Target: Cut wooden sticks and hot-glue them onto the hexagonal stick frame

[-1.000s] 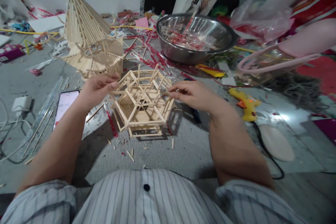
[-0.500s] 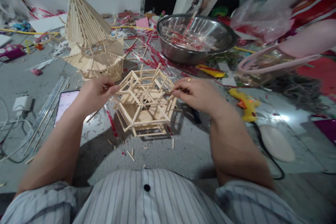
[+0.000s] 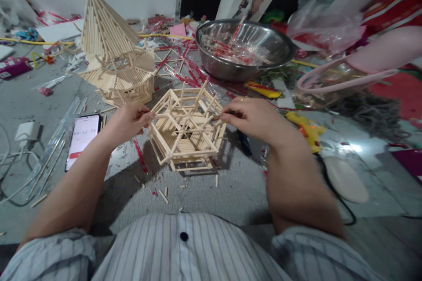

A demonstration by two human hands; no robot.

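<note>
In front of me sits a hexagonal frame of thin wooden sticks [image 3: 184, 156], with spokes crossing its top and slatted sticks inside. My left hand [image 3: 131, 119] pinches its left corner between thumb and fingers. On the opposite side, my right hand [image 3: 249, 116] has its thumb and fingertips closed at the frame's right corner. Behind and to the left stands a taller stick model, a pagoda-like tower [image 3: 110, 39] with a pointed roof and a flared lower tier. Short stick offcuts [image 3: 164, 196] lie on the table before the frame.
A steel bowl [image 3: 227, 68] of red-and-clear wrappers stands behind. At right are a yellow glue gun [image 3: 308, 129] with a black cord and a pale oval object [image 3: 346, 180]. At left lie a phone [image 3: 82, 140] showing a timer and a white charger [image 3: 28, 134].
Both hands and the stick frame have shifted slightly to the right, and the frame has turned a little. More of the phone shows beside my left arm.
</note>
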